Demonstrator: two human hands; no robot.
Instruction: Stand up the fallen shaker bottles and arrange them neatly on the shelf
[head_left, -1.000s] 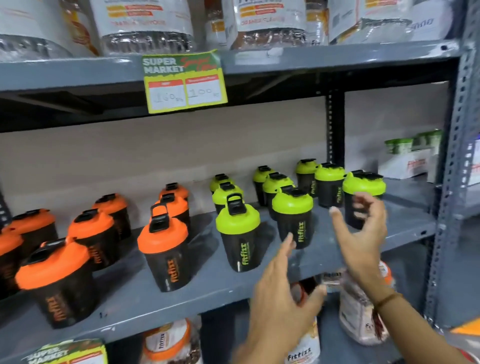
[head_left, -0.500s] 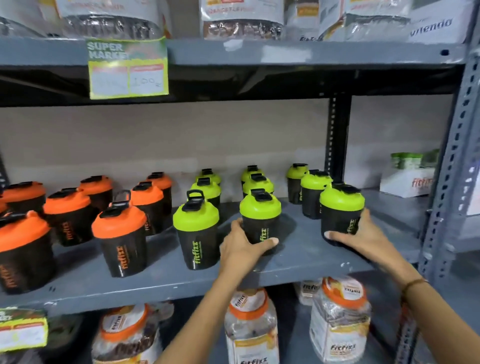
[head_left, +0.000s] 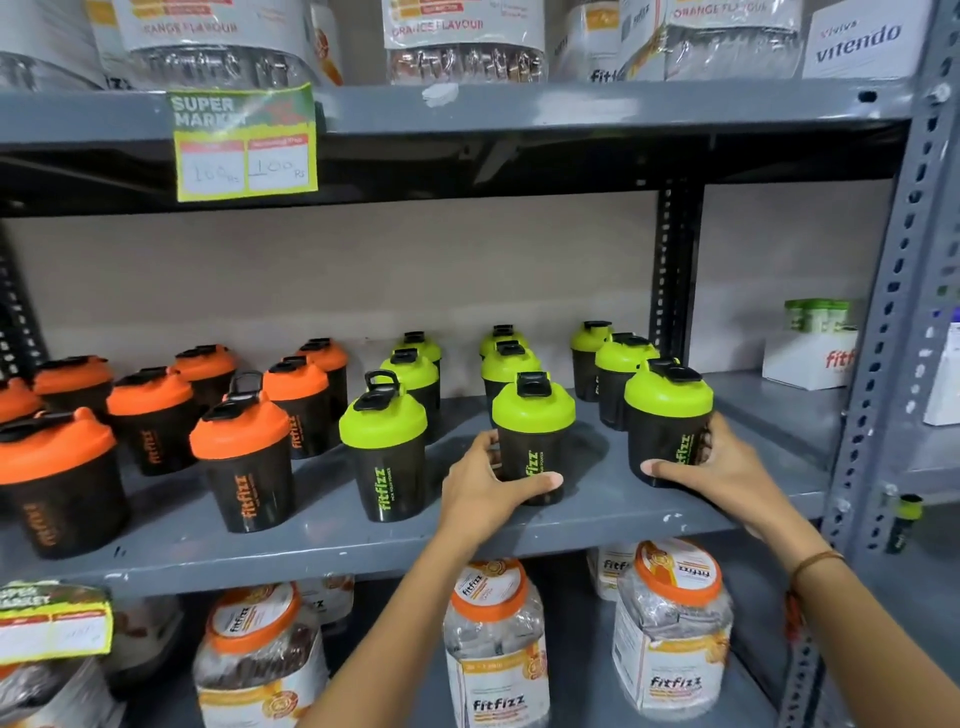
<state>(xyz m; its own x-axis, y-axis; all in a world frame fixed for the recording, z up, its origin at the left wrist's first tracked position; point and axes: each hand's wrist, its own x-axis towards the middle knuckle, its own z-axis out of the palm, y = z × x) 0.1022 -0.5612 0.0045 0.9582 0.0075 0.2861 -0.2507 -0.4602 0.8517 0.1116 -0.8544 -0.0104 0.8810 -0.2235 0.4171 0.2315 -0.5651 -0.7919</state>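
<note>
We have both hands on the front row of green-lidded shaker bottles on the grey metal shelf (head_left: 363, 545). Our left hand (head_left: 485, 486) wraps the lower body of the middle front shaker (head_left: 533, 439), thumb across the front near the base and fingers curled round the left side, so that grip is closed on the bottle. Our right hand (head_left: 722, 467) cups the right front shaker (head_left: 667, 421) the same way: thumb lying low across the front, fingers round the right side, grip closed on it. Both bottles stand upright, lids on, near the shelf's front edge. A third green shaker (head_left: 383, 447) stands just to the left, apart from our left hand, and the orange-lidded shakers (head_left: 241, 457) fill the left half of the shelf; every bottle we can see is upright.

We judge these to be empty plastic cups: light, stiff-walled, smooth and a little slippery, and top-heavy because of the bulky lid and flip cap. A low hold like ours suits sliding them along the shelf, since pushing high could tip one over. To lift one, we would take it round the mid-body just under the lid, not by the carry loop or cap, which may pop open. They look tough enough that a knock would topple neighbours, not break anything.
</note>
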